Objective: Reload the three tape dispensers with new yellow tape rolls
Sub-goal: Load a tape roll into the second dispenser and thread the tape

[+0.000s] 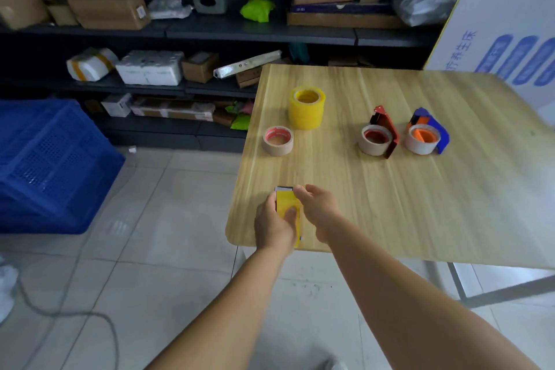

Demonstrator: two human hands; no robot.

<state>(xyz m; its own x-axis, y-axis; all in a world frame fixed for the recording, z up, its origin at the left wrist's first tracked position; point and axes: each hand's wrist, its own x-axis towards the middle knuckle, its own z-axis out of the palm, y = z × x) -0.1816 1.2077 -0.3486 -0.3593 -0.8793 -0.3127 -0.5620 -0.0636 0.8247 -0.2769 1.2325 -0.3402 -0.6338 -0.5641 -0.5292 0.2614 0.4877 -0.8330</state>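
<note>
Two hands: left (274, 227) round glossy yellow roll (287, 207), right (318, 209) beside.

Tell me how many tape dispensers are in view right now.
3: a red dispenser and a blue dispenser side by side at the table's right, and one held in the left hand at the near edge.

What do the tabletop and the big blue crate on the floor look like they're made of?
Tabletop: light wood or wood-look laminate, going by the straight grain lines and smooth, matte sheen; which one is unclear. Blue crate: moulded plastic, judging by its uniform colour and perforated grid walls.
</note>
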